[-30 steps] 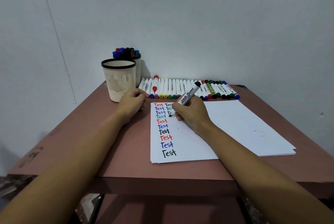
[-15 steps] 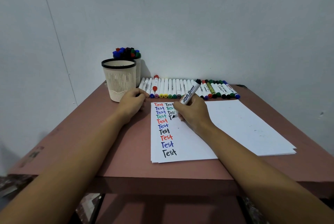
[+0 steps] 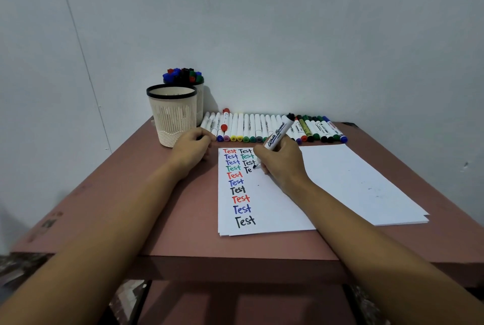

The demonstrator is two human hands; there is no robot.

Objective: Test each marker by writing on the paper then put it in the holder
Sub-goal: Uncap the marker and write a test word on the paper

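My right hand (image 3: 281, 162) grips a black whiteboard marker (image 3: 278, 133) and its tip touches the white paper (image 3: 267, 204), partway through a black word in the second column. Rows of "Test" in red, blue, green and black fill the sheet's left side. My left hand (image 3: 192, 147) rests on the table beside the paper's top left corner, fingers curled round a small dark piece that looks like the marker's cap. The empty cream holder (image 3: 171, 115) stands just behind that hand. A long row of markers (image 3: 248, 128) lies along the wall.
A second holder (image 3: 195, 89) full of capped markers stands behind the cream one, against the wall. A second pile of white sheets (image 3: 366, 183) lies to the right. The reddish table (image 3: 131, 209) ends at a front edge near my forearms.
The black word in the second column has grown from one stroke to two letters. My right hand has shifted slightly right with the marker. My left hand has stayed put.
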